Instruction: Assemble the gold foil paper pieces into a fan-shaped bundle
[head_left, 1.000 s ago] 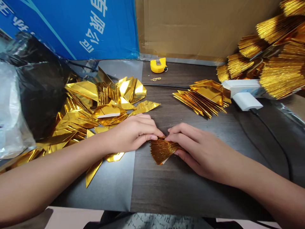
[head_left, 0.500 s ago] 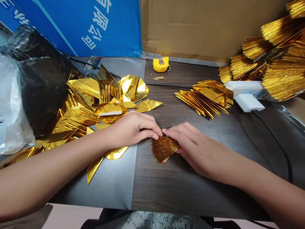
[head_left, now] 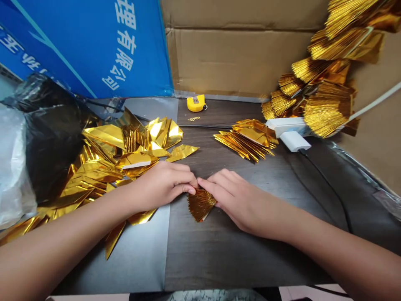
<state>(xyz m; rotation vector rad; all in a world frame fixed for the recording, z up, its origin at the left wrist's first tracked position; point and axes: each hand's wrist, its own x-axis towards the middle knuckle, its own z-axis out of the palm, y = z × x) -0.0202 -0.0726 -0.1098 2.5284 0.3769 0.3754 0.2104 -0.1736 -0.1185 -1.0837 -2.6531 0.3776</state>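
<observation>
The left hand (head_left: 172, 182) is pinching the top edge of the pleated gold foil fan (head_left: 199, 207) between thumb and index finger. The right hand (head_left: 241, 200) is gripping the fan's right side, its index fingertip lying just beside the left's. The pleats are extending from the fingertips toward the person, over the dark tabletop (head_left: 225, 263); the right thumb is mostly hidden.

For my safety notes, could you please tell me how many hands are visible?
2: the left hand pinches the upper left of the pleated gold piece; the right hand holds its right side, some fingers hidden.
</observation>
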